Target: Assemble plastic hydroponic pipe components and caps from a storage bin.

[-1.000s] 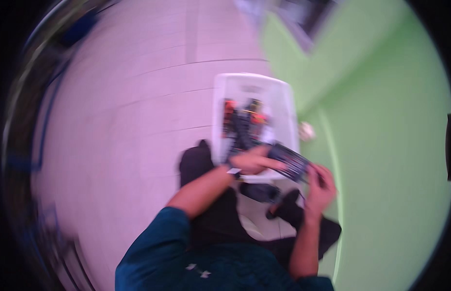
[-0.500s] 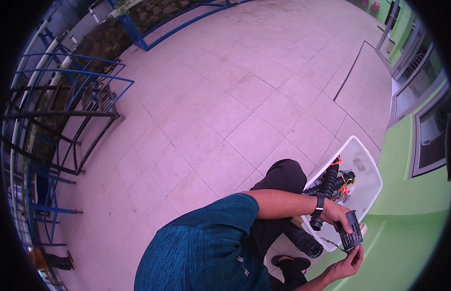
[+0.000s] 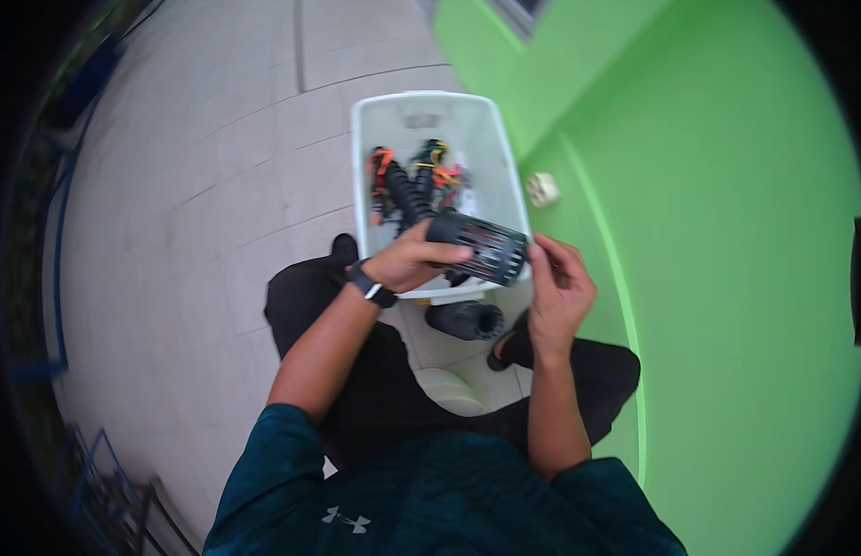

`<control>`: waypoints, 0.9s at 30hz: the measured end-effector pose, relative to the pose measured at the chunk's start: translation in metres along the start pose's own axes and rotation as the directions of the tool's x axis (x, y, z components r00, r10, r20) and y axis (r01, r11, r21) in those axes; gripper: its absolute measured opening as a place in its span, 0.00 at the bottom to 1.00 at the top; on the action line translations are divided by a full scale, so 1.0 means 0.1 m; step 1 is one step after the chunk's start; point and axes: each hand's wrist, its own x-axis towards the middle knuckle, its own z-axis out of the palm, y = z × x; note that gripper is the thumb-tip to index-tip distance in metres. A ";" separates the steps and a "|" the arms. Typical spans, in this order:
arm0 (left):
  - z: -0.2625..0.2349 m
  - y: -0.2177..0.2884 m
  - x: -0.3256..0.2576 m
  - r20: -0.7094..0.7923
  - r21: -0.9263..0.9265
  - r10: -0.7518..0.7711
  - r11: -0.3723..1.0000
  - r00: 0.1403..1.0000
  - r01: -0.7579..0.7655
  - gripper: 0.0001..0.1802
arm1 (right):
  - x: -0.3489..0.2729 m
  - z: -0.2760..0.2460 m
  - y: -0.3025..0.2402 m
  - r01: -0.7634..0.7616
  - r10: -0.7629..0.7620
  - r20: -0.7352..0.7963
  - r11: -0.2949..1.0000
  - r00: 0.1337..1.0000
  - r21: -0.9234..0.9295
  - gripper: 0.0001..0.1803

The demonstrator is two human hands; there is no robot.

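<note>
Over tiled floor, left hand (image 3: 407, 264) grips black cylinder (image 3: 478, 247); right hand (image 3: 558, 292) pinches its end.

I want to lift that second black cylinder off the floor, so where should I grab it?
Probably around the middle of the black cylinder, coming from above. It lies on its side on the tiles just below the white bin, open end facing right, so its round sides are free for fingers to wrap.
</note>
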 end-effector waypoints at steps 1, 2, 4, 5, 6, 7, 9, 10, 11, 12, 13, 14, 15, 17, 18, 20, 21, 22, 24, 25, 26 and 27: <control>-0.01 -0.04 0.16 -0.016 -0.059 -0.042 0.997 0.999 0.041 0.19 | 0.09 -0.10 0.05 -0.018 0.020 -0.027 0.999 0.999 0.050 0.06; -0.01 -0.13 0.26 -0.012 -0.051 -0.060 0.997 0.998 0.060 0.22 | 0.09 -0.22 0.06 0.009 -0.009 -0.041 1.000 0.999 -0.002 0.06; 0.02 -0.27 0.43 -0.001 -0.042 -0.082 0.996 0.997 0.082 0.25 | 0.11 -0.42 0.06 0.036 -0.040 -0.061 0.998 0.997 -0.059 0.06; 0.05 -0.31 0.49 0.001 -0.027 -0.087 0.996 0.996 0.087 0.25 | 0.14 -0.50 0.06 0.090 -0.093 -0.027 0.990 0.995 -0.112 0.06; 0.09 -0.34 0.52 -0.001 -0.010 -0.088 0.996 0.996 0.088 0.24 | 0.15 -0.55 0.05 0.143 -0.143 0.013 0.977 0.990 -0.161 0.07; 0.12 -0.35 0.53 0.003 -0.010 -0.091 0.996 0.996 0.091 0.24 | 0.17 -0.60 0.02 0.144 -0.145 0.009 0.976 0.989 -0.164 0.07; 0.18 -0.35 0.53 0.021 -0.007 -0.087 0.996 0.996 0.087 0.24 | 0.17 -0.68 -0.06 0.088 -0.079 0.064 0.983 0.995 -0.160 0.08; 0.20 -0.34 0.52 0.024 -0.007 -0.089 0.996 0.996 0.089 0.24 | 0.16 -0.71 -0.08 0.089 -0.080 0.062 0.983 0.995 -0.162 0.08; 0.22 -0.32 0.51 0.026 -0.006 -0.101 0.995 0.995 0.101 0.23 | 0.15 -0.74 -0.10 0.064 -0.051 0.075 0.980 0.996 -0.189 0.09; 0.23 -0.31 0.48 0.028 -0.005 -0.113 0.994 0.993 0.113 0.23 | 0.13 -0.74 -0.12 0.040 -0.021 0.088 0.975 0.996 -0.217 0.10; 0.22 -0.31 0.45 0.029 -0.004 -0.114 0.993 0.993 0.114 0.23 | 0.11 -0.73 -0.15 0.040 -0.021 0.086 0.976 0.996 -0.216 0.10; 0.19 -0.33 0.43 0.019 0.012 -0.129 0.992 0.992 0.128 0.23 | 0.08 -0.71 -0.17 0.069 -0.052 0.078 0.971 0.996 -0.229 0.12; 0.18 -0.33 0.39 0.009 0.028 -0.143 0.989 0.990 0.143 0.23 | 0.06 -0.68 -0.20 0.098 -0.083 0.071 0.966 0.994 -0.240 0.13; 0.23 -0.30 0.35 0.010 0.030 -0.170 0.985 0.985 0.169 0.23 | 0.01 -0.67 -0.17 0.123 -0.111 0.060 0.958 0.992 -0.260 0.14; 0.25 -0.28 0.33 0.007 0.030 -0.195 0.980 0.981 0.195 0.23 | -0.02 -0.67 -0.15 0.145 -0.136 0.053 0.949 0.989 -0.279 0.14; 0.25 -0.27 0.30 0.016 0.052 -0.200 0.979 0.980 0.199 0.24 | -0.08 -0.62 -0.14 0.161 -0.157 0.036 0.946 0.987 -0.281 0.15; 0.25 -0.28 0.29 0.027 0.070 -0.207 0.976 0.978 0.205 0.25 | -0.10 -0.61 -0.14 0.175 -0.177 0.019 0.942 0.984 -0.287 0.16; 0.23 -0.30 0.28 0.025 0.073 -0.206 0.976 0.978 0.203 0.25 | -0.12 -0.61 -0.14 0.176 -0.178 0.019 0.943 0.984 -0.283 0.16; 0.19 -0.36 0.27 0.088 0.105 -0.180 0.980 0.980 0.170 0.28 | -0.17 -0.60 -0.14 0.231 -0.232 0.041 0.904 0.972 -0.361 0.18; 0.22 -0.36 0.26 0.089 0.108 -0.180 0.980 0.980 0.170 0.28 | -0.18 -0.61 -0.13 0.232 -0.234 0.039 0.904 0.971 -0.359 0.18; 0.26 -0.37 0.25 0.097 0.108 -0.198 0.976 0.975 0.187 0.25 | -0.19 -0.64 -0.10 0.186 -0.188 0.024 0.934 0.982 -0.305 0.19; 0.29 -0.38 0.24 0.106 0.107 -0.215 0.973 0.971 0.204 0.22 | -0.20 -0.67 -0.09 0.139 -0.140 0.012 0.959 0.990 -0.249 0.21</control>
